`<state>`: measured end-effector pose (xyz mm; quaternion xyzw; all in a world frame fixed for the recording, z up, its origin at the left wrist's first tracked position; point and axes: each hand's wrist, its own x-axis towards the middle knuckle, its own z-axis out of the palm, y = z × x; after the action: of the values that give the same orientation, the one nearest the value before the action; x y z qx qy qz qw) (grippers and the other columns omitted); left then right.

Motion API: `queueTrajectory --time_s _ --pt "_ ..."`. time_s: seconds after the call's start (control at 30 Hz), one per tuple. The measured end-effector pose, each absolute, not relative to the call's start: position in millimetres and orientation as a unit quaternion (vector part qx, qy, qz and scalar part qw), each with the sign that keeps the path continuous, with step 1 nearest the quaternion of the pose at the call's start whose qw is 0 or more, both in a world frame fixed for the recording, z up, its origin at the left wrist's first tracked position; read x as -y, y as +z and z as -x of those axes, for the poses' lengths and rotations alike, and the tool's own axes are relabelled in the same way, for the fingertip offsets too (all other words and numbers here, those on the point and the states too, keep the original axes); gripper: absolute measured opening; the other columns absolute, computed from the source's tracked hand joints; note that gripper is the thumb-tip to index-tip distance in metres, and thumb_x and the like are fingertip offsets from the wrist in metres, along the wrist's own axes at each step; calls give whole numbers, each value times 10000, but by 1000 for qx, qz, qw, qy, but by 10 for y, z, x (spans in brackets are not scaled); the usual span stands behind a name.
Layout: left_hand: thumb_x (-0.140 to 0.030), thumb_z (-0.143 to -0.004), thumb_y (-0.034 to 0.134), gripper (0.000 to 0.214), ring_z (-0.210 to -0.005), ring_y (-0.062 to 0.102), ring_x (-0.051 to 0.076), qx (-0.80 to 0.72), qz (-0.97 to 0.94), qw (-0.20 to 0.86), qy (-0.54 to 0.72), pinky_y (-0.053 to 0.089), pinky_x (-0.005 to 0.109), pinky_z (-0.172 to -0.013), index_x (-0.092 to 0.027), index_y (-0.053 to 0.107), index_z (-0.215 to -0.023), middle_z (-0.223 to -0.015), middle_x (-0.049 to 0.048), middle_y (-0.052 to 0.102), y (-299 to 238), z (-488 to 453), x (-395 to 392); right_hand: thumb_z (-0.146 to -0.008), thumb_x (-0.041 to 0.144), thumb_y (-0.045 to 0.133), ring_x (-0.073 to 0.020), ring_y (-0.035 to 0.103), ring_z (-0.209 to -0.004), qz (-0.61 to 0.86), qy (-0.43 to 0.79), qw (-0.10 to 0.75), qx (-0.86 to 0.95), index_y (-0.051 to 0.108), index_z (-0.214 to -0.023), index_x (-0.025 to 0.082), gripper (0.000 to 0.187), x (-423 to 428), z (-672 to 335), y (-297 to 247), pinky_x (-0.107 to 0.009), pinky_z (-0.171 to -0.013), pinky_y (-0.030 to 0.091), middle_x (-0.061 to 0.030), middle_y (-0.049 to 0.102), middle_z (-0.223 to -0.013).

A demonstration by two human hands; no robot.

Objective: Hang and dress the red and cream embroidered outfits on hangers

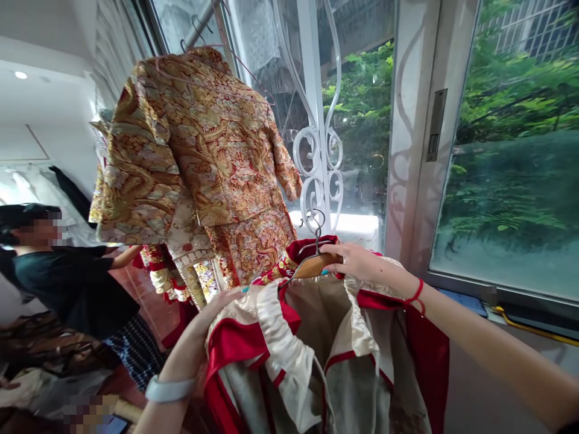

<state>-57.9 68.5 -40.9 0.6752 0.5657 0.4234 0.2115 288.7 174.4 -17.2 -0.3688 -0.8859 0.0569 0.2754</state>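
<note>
In front of me is a red and cream garment (237,346) with white gathered bands and thin ties, its pale lining showing. A wooden clothes hanger (308,266) with a metal hook sits in its neck opening. My right hand (353,263), with a red string on the wrist, is closed on the hanger near the hook. On the other side, my left hand (224,306) holds the garment at the shoulder; its fingers are partly hidden by cloth. Just beyond the hanger is a red collar with gold trim (289,259).
A gold brocade jacket (217,126) hangs from a rail at the window, with more embroidered clothes below and beside it. At left, a person (67,283) in dark clothing reaches toward those garments. White scrollwork bars (319,147) and a sill (529,337) with flat objects stand at right.
</note>
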Motion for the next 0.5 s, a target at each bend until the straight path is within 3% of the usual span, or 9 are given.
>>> queueTrajectory --time_s 0.1,0.2,0.33,0.5 --pt "-515 -733 560 416 -1003 665 315 -581 -654 271 401 542 502 -885 -201 709 -960 -1052 107 733 36 520 -790 -890 368 605 -268 665 -947 379 30 273 884 592 -1263 276 385 -1746 -2864 -203 -382 -794 517 -66 698 -1142" --pt "-527 -639 691 408 -763 678 285 -602 -651 311 341 561 421 -725 -155 697 -805 -788 84 735 272 481 -852 -904 397 578 -269 667 -931 377 12 286 881 590 -1267 276 383 -1760 -2859 -248 -391 -790 516 -65 702 -1130" --pt "-560 -645 699 440 -838 657 247 -604 -685 199 354 543 329 -735 -198 693 -895 -882 51 729 45 593 -784 -902 418 576 -265 669 -928 369 8 314 875 598 -1260 269 388 -1771 -2854 -316 -396 -806 517 -70 706 -1132" --pt "-537 -766 611 417 -944 651 226 -571 -713 225 341 526 297 -829 -218 669 -1028 -1028 62 717 -311 798 -738 -898 427 581 -273 670 -918 391 -2 326 861 594 -1276 261 413 -1765 -2838 -370 -396 -791 512 -72 714 -1107"
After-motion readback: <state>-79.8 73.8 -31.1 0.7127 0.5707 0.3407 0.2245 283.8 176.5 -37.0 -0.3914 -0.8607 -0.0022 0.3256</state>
